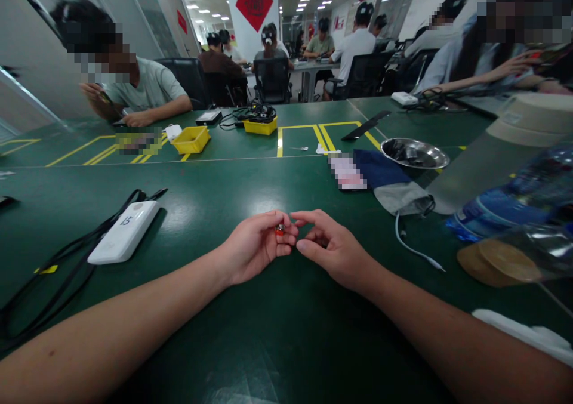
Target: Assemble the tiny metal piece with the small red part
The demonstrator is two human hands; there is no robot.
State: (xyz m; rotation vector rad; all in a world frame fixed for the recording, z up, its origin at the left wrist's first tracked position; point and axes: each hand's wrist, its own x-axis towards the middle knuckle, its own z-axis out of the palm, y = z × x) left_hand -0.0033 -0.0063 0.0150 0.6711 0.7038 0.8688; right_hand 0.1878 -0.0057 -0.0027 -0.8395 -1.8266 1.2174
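Palm up above the green table (215,195), my left hand (259,243) has its fingers curled round a small orange and metallic object (280,230). Just to the right is my right hand (329,243), its thumb and index finger apart and its other fingers curled. The right fingertips are close to the left ones, and whether they touch is unclear. Nothing shows between the right thumb and index finger.
On the left lies a white power bank (125,231) beside black straps. Yellow trays (191,140) stand further back. To the right are a pouch (398,186) with a cable, a metal bowl (414,153) and bottles (510,195). People sit around the tables.
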